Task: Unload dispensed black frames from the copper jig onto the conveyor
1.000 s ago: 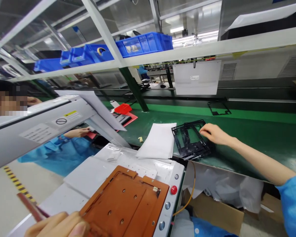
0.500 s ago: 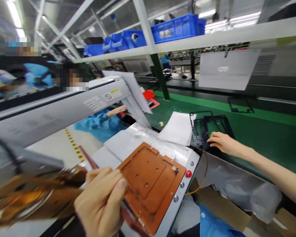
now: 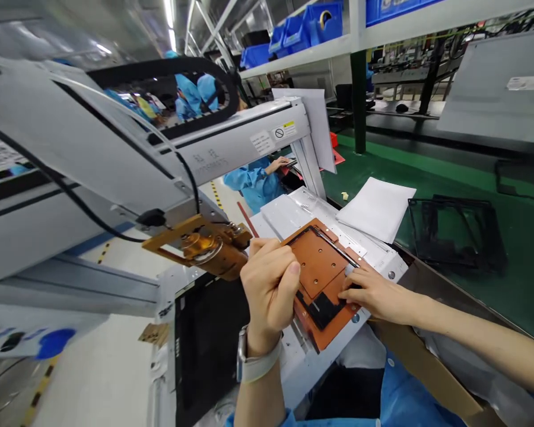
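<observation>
My left hand [image 3: 269, 284], with a watch at the wrist, is closed in a fist in front of the fixture. A thin reddish-brown strip [image 3: 248, 219], perhaps a plate seen edge-on, runs out above the fist; the part inside is hidden. My right hand [image 3: 374, 293] has its fingers bent on a thin black frame [image 3: 323, 308] at the right side of the orange-brown fixture [image 3: 314, 270]. The frame lies in the fixture's recess, partly covered by both hands. A brass-coloured cylindrical head [image 3: 218, 252] hangs just left of my left hand.
Several black frames [image 3: 458, 234] lie on the green bench [image 3: 525, 267], beside white sheets [image 3: 378, 207]. A machine beam [image 3: 240, 142] crosses above the white bed. A black panel [image 3: 209, 344] lies left. Behind the beam is a co-worker's hand [image 3: 278, 165]. Blue bins [image 3: 323, 21] stand on the shelf.
My right hand has moved from the stacked black frames to the fixture, where a black frame now lies. My left hand stays closed near the fixture. The view has swung right.
</observation>
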The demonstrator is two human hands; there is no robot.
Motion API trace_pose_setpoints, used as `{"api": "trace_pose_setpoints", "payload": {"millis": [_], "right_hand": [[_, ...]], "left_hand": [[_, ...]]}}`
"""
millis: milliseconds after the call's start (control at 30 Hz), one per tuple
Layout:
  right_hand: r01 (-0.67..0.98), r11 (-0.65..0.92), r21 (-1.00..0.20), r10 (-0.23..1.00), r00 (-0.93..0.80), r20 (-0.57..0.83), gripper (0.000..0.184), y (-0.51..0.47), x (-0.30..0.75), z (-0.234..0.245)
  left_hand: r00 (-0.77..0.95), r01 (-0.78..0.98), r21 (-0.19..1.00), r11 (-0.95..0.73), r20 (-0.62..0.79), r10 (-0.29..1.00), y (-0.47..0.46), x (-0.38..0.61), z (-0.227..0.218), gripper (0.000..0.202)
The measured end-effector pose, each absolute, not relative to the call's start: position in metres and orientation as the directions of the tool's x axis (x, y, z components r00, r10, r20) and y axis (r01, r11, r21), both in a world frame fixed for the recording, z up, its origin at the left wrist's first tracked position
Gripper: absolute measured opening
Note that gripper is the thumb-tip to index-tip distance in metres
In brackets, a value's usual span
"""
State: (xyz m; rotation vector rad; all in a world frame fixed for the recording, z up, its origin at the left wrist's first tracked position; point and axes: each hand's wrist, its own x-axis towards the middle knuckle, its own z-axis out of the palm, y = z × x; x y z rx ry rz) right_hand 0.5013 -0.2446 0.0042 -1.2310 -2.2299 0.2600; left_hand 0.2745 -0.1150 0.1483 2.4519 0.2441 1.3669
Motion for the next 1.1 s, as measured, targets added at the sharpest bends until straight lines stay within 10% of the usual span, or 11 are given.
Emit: {"api": "trace_pose_setpoints", "payload": {"millis": [533, 867, 1100], "right_hand": [[0.858, 0.335, -0.389, 0.796, -0.038, 0.604, 0.035, -0.264, 0.577, -0.014], [0.813, 0.205, -0.545, 0.92, 0.029, 0.39, 0.05, -0.23, 0.606, -0.064], [0.752, 0.207, -0.626, 0.81, 0.227, 0.54, 0.044, -0.242, 0.605, 0.008]], "left_hand": [[0.522, 0.091, 0.252, -0.963, 0.811, 0.262, -0.112, 0.336, 0.121, 0.04], [0.912, 0.284, 0.253, -0.925, 0.228, 0.342, -0.134, 0.364, 0.049, 0.028], [0.717, 0.065, 0.495, -0.866, 0.581, 0.386, -0.157, 0.262, 0.099, 0.022]]}}
